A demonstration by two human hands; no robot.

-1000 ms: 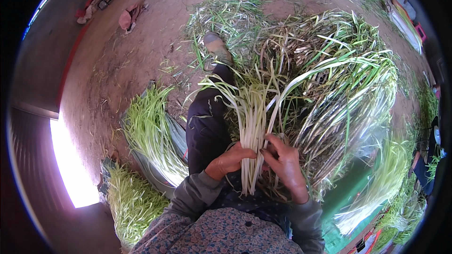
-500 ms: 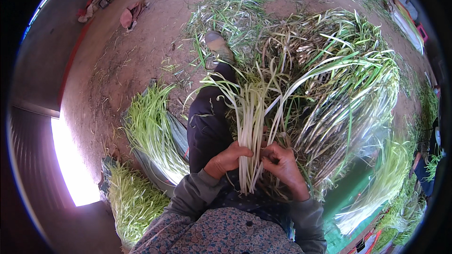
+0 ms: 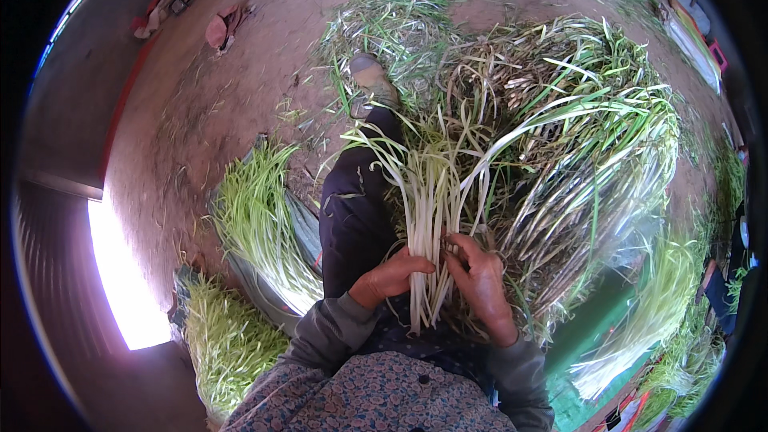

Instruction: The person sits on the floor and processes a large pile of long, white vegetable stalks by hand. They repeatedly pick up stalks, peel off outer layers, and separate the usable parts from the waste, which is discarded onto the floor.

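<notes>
Both hands are closed around 1 bunch of green onion stalks [image 3: 428, 216], held upright over the lap, white ends down. The left hand [image 3: 392, 276] grips it from the left; the right hand [image 3: 480, 280] wraps it from the right, fingers pinching the stalks. A large loose heap [image 3: 584, 152] lies to the right. 2 tidy bundles [image 3: 256, 216] [image 3: 228, 340] lie to the left on the dirt floor [image 3: 200, 112].

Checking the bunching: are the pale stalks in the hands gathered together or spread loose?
Gathered: the stalks run side by side between left hand and right hand.
</notes>
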